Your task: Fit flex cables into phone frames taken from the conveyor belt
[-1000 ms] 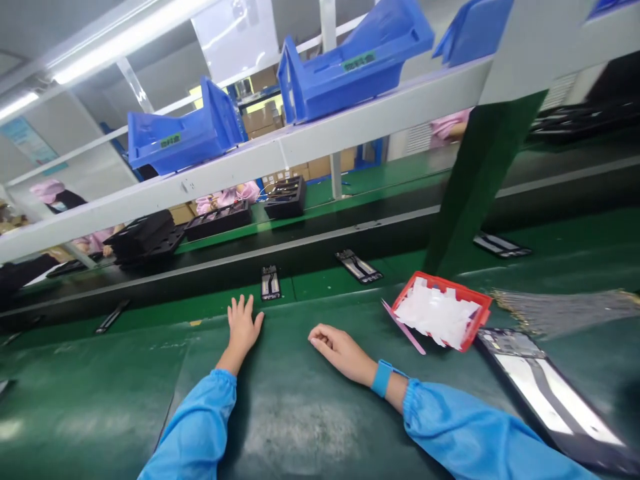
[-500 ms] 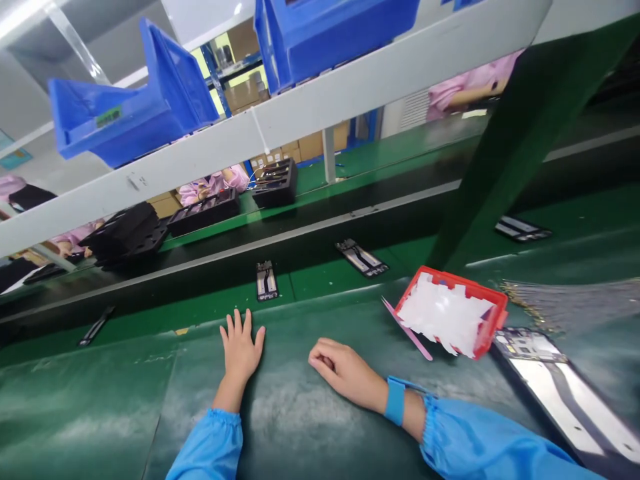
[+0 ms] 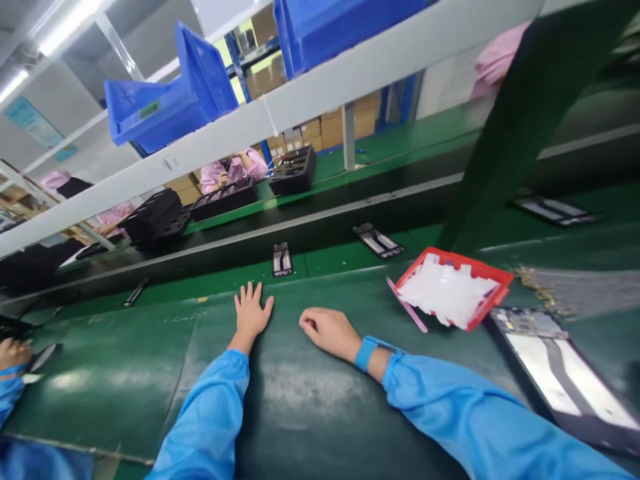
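Note:
My left hand (image 3: pixel 253 312) lies palm down on the green work mat (image 3: pixel 300 393), fingers spread, holding nothing. Just beyond its fingertips is a small phone frame (image 3: pixel 282 259) on the belt strip. To the right, my right hand (image 3: pixel 330 330) rests on the mat in a loose fist; nothing shows in it. A blue band (image 3: pixel 365 353) circles that wrist. Further right sits a red tray (image 3: pixel 500 283) filled with white paper-like pieces (image 3: pixel 445 293). Pink tweezers (image 3: pixel 410 308) lean at its left side. A larger phone frame (image 3: pixel 560 373) lies beside my right sleeve.
Another phone frame (image 3: pixel 379 240) lies on the belt, with others farther along. A bundle of thin cables (image 3: pixel 585 290) lies behind the large frame. Blue bins (image 3: pixel 170 107) stand on the overhead rail, and a green post (image 3: pixel 515 140) rises at right. At far left is a co-worker's hand (image 3: pixel 13 353).
The view has swung left, bringing a co-worker's hand and sleeve into sight at the left edge. My right hand sits slightly nearer my left. Both hands keep their shape.

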Tool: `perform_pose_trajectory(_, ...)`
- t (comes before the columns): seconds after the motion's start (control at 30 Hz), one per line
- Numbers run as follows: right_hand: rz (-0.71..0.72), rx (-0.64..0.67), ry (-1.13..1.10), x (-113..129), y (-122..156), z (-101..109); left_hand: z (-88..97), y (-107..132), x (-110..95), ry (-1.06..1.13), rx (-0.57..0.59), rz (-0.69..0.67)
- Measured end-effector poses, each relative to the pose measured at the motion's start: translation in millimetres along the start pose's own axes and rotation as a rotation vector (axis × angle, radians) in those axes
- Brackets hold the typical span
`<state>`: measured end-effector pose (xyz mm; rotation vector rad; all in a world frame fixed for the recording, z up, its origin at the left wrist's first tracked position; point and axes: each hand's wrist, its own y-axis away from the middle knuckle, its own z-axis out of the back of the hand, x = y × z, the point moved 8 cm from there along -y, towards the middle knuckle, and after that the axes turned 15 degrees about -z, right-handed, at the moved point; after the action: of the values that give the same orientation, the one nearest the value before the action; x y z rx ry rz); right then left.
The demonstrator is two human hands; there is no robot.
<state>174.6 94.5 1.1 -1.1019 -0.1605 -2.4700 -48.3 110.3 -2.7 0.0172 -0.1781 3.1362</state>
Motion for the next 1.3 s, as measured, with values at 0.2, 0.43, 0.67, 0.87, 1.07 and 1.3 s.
perform_pose_trajectory(0.2,0.103,0.038,0.035,4.4,5.3,-0.3,1.1,-1.6,-0.4,-0.025,0.021,0.010)
perform_pose_trajectory(0.43,0.172,0.043,0.089,1.3,7.6,-1.3,-0.9,1.0,-5.9,-0.032,0.009,-0.006)
perform_pose_trajectory(0.67,0.220,0.030,0.086,-2.7,12.5,-4.5,-6.0,4.2,-9.0,-0.058,0.003,-0.021)
perform_pose_trajectory(0.87,0.202,0.044,0.062,-6.2,13.8,-3.4,-11.4,5.9,-11.6,-0.060,0.017,-0.049)
perform_pose_trajectory(1.07,0.174,0.038,0.070,-7.9,12.6,-3.2,-12.9,7.3,-10.7,-0.042,0.021,-0.086)
perform_pose_trajectory(1.3,0.124,0.005,0.065,-5.5,7.8,-0.7,15.6,-8.5,-62.1,0.061,-0.105,-0.466)
